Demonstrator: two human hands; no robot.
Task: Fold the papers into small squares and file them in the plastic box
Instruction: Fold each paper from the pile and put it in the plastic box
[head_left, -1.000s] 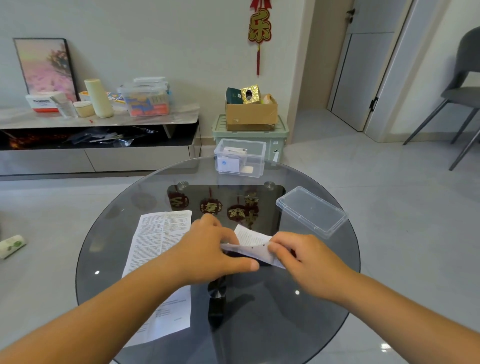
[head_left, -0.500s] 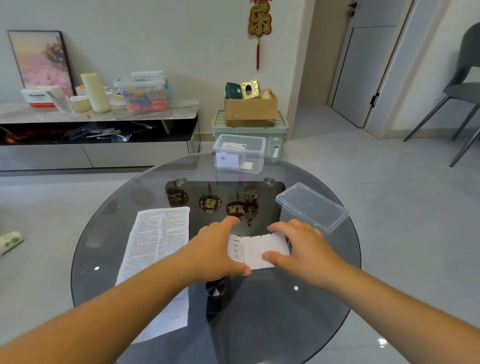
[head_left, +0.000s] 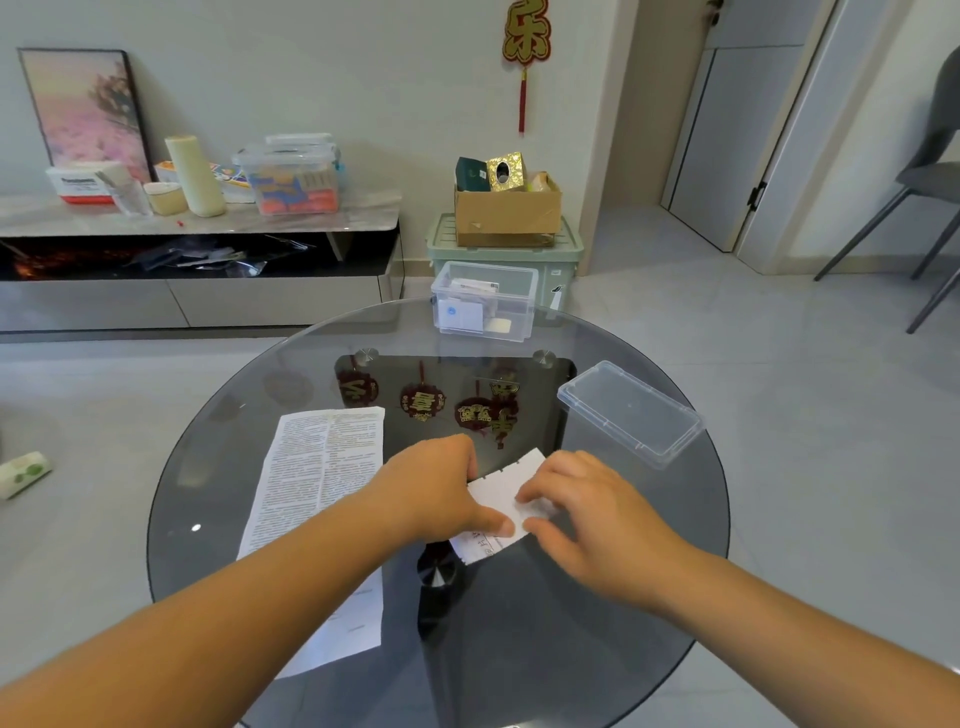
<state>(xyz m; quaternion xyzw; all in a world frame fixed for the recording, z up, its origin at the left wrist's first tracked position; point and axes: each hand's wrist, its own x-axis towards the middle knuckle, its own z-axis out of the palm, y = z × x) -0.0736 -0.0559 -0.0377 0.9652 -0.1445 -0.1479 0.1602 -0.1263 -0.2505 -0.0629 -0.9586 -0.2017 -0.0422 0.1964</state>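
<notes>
Nearest, the left forearm lies across the long printed sheet (head_left: 322, 467), so a careless pull of that arm could drag the sheet over the slick glass table (head_left: 545, 649) toward its near rim. Just beyond, both hands work the slip (head_left: 501, 496), which lies on the glass at the table's middle, partly folded, with a written corner poking out toward the person. The left hand (head_left: 436, 493) covers the slip's left part with its thumb laid flat on the paper (its fingers bend down out of sight, so I cannot tell whether they grip the edge). The right hand (head_left: 589, 514) has loosely spread, bent fingers whose tips press the paper's right part, and it holds nothing. The main risk, I judge, is a crooked crease: glass gives paper little hold, so uneven pressure from either hand may skate the slip sideways and leave edges mismatched, making a poor square. Farther right, the lid (head_left: 628, 410) sits near the rim, where a sweeping right elbow might knock it off. Farthest, the box (head_left: 524, 306) stands at the far edge with folded papers (head_left: 460, 314) inside, and a firm push while filing could tip it over.
</notes>
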